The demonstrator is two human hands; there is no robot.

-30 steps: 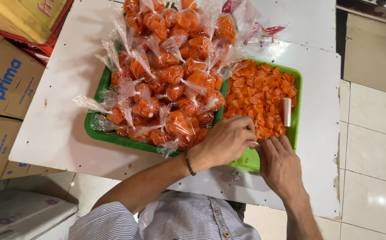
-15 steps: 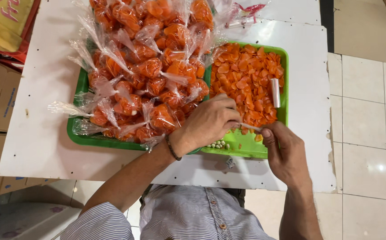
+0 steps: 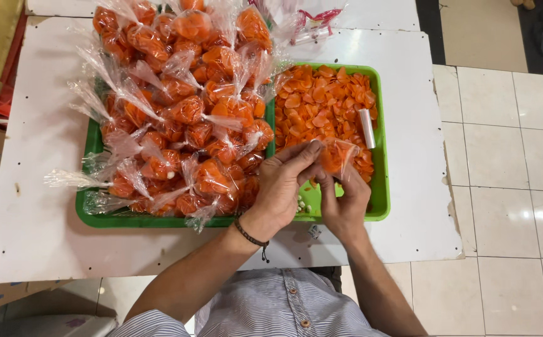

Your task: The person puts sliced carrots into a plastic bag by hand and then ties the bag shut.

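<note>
Left hand (image 3: 284, 187) and right hand (image 3: 345, 201) pinching small clear bag (image 3: 335, 154) of orange chips, over green tray (image 3: 380, 187)

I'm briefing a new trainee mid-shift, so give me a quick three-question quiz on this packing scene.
1. True or false: both hands hold the small clear plastic bag of orange pieces.
2. Where do the loose orange pieces lie? A) left section of the green plastic tray B) right section C) white table
3. What small white cylinder lies on the loose pieces?

Key:
1. True: the left hand and right hand pinch it with their fingers.
2. B; the tied clear bags of orange pieces are heaped on the left.
3. A roll of clear plastic.
</note>
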